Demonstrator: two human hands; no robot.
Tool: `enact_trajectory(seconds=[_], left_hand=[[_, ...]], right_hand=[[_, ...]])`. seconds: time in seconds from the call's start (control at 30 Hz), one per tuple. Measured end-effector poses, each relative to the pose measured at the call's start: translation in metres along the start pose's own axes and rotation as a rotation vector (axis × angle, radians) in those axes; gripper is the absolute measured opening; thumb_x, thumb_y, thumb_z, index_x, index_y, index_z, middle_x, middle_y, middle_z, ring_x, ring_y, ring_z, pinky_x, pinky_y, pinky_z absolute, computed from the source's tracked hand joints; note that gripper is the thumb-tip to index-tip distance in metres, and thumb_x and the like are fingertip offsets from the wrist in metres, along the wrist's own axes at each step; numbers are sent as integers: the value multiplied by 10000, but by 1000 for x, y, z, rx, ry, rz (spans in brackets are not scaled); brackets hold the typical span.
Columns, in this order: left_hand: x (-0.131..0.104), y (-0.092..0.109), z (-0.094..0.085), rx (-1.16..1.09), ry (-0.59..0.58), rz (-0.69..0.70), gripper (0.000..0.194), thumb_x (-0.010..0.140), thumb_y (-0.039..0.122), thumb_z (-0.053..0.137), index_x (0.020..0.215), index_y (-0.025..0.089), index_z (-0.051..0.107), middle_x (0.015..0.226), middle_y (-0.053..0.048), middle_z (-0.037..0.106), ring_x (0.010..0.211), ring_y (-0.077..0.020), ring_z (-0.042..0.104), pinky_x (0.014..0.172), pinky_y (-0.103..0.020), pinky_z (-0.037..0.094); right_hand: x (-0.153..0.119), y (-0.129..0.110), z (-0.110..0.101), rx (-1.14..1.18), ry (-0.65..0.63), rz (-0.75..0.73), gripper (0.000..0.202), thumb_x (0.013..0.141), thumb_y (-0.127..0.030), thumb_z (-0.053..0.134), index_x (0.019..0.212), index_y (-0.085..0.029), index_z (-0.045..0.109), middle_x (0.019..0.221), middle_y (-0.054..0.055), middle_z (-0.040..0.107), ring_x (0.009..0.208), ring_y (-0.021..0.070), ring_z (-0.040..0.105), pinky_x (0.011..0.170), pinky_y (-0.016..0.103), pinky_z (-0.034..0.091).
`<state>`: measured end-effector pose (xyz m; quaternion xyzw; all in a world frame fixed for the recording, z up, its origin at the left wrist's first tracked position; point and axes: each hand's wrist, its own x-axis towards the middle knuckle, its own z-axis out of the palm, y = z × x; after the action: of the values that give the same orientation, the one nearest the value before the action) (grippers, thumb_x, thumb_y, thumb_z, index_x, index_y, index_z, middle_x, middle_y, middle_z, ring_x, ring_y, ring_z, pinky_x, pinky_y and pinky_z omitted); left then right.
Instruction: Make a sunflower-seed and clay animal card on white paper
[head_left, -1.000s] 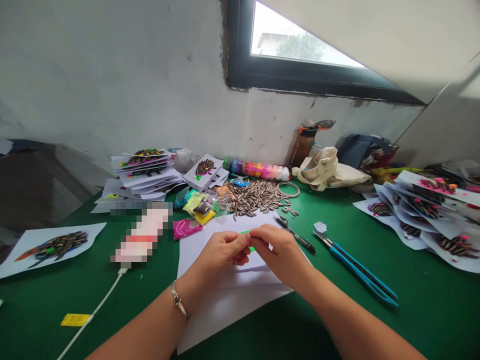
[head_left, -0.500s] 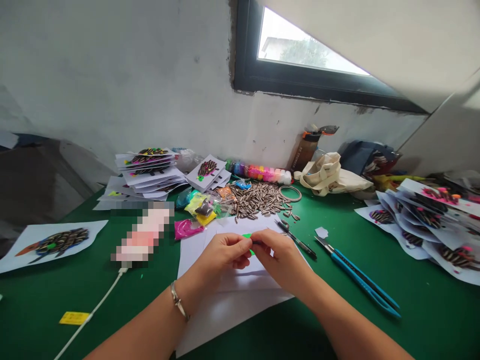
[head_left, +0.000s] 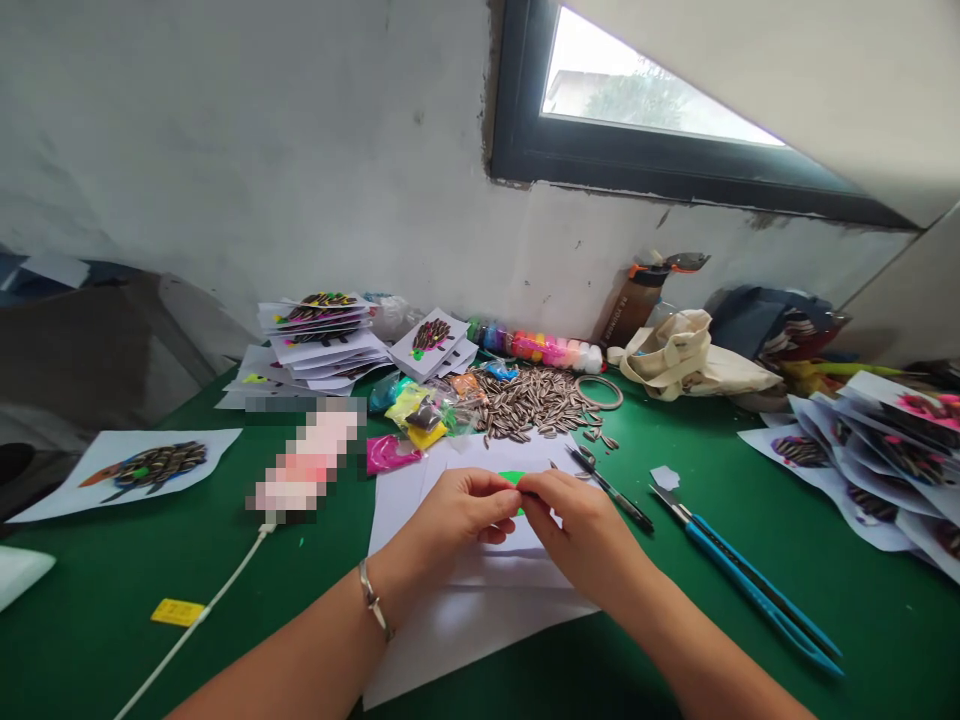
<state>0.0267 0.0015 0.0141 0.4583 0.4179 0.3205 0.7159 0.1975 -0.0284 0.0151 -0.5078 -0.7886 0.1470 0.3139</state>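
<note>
Before us on the surface (head_left: 315, 610) lie paper sheets (head_left: 457, 635), with our left hand (head_left: 465, 508) and right hand (head_left: 577, 515) close together over them. Behind the sheets we see heaped seeds (head_left: 525, 402), small bags (head_left: 420, 412) to their left and a ring (head_left: 620, 395) at their right edge. Right of the sheets lie a pen (head_left: 626, 500), then tweezers (head_left: 739, 578), then stacked cards (head_left: 870, 460). A bottle (head_left: 630, 305) is behind a cloth bag (head_left: 682, 355), while one card (head_left: 161, 470) lies far left

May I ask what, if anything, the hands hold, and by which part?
That cannot be told; the left hand and right hand hide anything pinched.
</note>
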Motion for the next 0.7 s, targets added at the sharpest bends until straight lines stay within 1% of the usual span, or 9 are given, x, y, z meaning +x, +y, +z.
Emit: enact_trajectory(seconds=[0.1, 0.23, 0.33, 0.4, 0.5, 0.63, 0.7], left_hand=[[-3, 3, 2, 16, 8, 8, 288, 675, 398, 780, 696, 128, 681, 563, 7, 579, 545, -104, 520, 532, -229, 381], [-5, 7, 3, 4, 63, 9, 245, 669, 355, 767, 725, 134, 678, 578, 3, 599, 545, -104, 525, 539, -232, 383], [-4, 8, 4, -43, 79, 8, 214, 653, 303, 758, 773, 141, 685, 581, 15, 599, 543, -101, 523, 550, -234, 390], [-4, 7, 3, -42, 42, 23, 206, 674, 326, 745, 729, 139, 676, 569, 14, 589, 540, -98, 516, 553, -234, 388], [-5, 6, 2, 31, -17, 40, 263, 719, 379, 722, 654, 132, 660, 556, 3, 584, 540, -97, 513, 543, -228, 377], [-5, 6, 0, 77, 5, 28, 240, 699, 363, 748, 700, 132, 680, 550, 17, 579, 526, -93, 515, 523, -219, 370], [-4, 6, 0, 74, 25, 33, 242, 681, 354, 766, 718, 131, 682, 552, 20, 582, 523, -92, 521, 523, -219, 376]], right_hand=[[0, 0, -1, -4, 0, 7, 192, 940, -185, 476, 855, -189, 648, 748, 17, 627, 664, 142, 549, 613, 240, 375], [0, 3, -3, 27, 45, 52, 168, 922, -201, 491, 832, -189, 632, 748, 14, 648, 656, 143, 553, 595, 237, 384], [1, 3, -3, 88, 52, 66, 188, 929, -198, 457, 939, -197, 644, 782, 14, 666, 672, 145, 576, 611, 235, 414], [1, 1, -2, 127, 10, 52, 234, 944, -193, 419, 979, -215, 649, 801, 7, 677, 677, 139, 590, 629, 231, 429], [1, -1, -2, 118, -35, 69, 243, 953, -213, 415, 897, -225, 651, 765, -6, 671, 649, 130, 580, 613, 225, 421], [1, 0, -2, 42, -29, 142, 187, 921, -259, 483, 780, -217, 598, 641, -27, 598, 568, 125, 513, 538, 223, 368], [1, 1, -2, 41, -27, 163, 178, 918, -280, 484, 773, -218, 568, 622, -33, 575, 553, 125, 505, 530, 225, 361]])
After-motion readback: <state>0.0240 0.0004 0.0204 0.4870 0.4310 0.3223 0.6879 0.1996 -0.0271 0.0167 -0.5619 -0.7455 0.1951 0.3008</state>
